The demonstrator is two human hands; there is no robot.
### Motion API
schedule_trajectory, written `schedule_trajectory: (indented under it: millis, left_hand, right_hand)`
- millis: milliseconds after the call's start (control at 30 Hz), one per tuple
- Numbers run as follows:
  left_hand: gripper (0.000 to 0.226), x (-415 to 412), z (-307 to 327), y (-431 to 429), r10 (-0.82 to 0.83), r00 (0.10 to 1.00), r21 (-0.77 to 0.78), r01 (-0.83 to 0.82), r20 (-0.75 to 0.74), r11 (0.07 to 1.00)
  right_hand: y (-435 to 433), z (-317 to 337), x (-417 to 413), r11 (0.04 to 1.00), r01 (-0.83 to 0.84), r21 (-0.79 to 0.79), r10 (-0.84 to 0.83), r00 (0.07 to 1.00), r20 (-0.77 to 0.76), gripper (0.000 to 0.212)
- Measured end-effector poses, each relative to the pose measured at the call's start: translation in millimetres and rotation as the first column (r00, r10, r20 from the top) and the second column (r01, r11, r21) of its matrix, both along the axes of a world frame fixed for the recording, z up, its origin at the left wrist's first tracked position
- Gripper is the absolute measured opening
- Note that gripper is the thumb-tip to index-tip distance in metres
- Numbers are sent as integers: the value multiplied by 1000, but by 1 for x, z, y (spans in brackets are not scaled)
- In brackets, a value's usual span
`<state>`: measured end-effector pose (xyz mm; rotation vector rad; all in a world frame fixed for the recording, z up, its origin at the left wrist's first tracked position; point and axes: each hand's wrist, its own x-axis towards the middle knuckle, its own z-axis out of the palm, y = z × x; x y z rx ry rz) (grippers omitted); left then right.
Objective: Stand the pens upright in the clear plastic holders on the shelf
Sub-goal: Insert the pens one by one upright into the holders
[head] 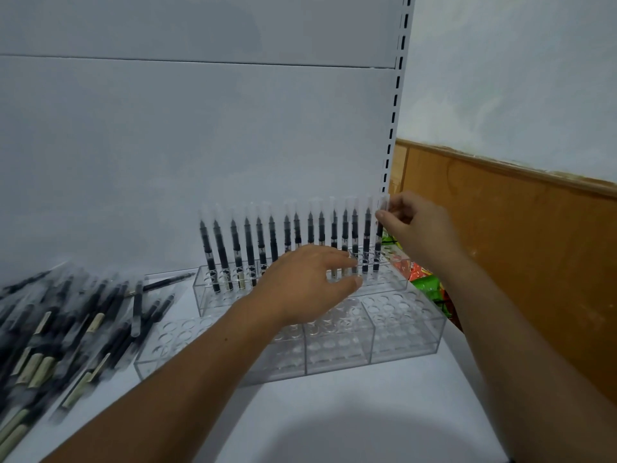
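The shelf (334, 412) is white, with the holders (400, 332) grouped at its centre; a row (273, 242) of dark pens stands upright in the rearmost holes, running from 9 to 3 o'clock across the block.

The right hand (414, 225) reaches in from 4 o'clock with the forearm rising steeply and the wrist bent back; its fingers (384, 216) pinch the clear cap of the end pen (379, 242), which stands in the hole at the 3 o'clock end of the row; the other fingers curl loosely behind.

The left hand (307, 279) comes from 7 o'clock, forearm low across the shelf, palm down over the holders; its fingers lie nearly straight and released, gripping nothing, the tips and thumb spread at the lower barrels of the pens just beside the end pen; whether they touch those barrels cannot be told.

A pile (66, 329) of loose pens lies flat at 9 o'clock, blurred; green and orange packets (427, 282) show off the shelf edge at 3 o'clock.
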<state>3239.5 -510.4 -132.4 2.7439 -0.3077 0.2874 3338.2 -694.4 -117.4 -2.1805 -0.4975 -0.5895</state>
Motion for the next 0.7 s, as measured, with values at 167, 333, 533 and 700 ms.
schedule_trajectory:
  millis: [167, 333, 533, 700]
  left_hand:
    - [49, 1, -1, 1, 6, 1000, -9, -6, 15, 1000]
    - [43, -3, 4, 0, -14, 1000, -95, 15, 4, 995]
    - [41, -7, 17, -3, -26, 998, -92, 21, -59, 996]
    - [44, -17, 35, 14, 11, 998, -27, -13, -68, 1000]
  right_hand:
    - [-3, 4, 4, 999, 7, -40, -8, 999, -31, 12]
    - [-2, 5, 4, 996, 34, -76, -37, 999, -35, 13]
    - [-10, 21, -3, 921, 80, -382, -121, 989, -82, 26]
    - [-10, 31, -21, 782, 75, -619, -172, 980, -98, 35]
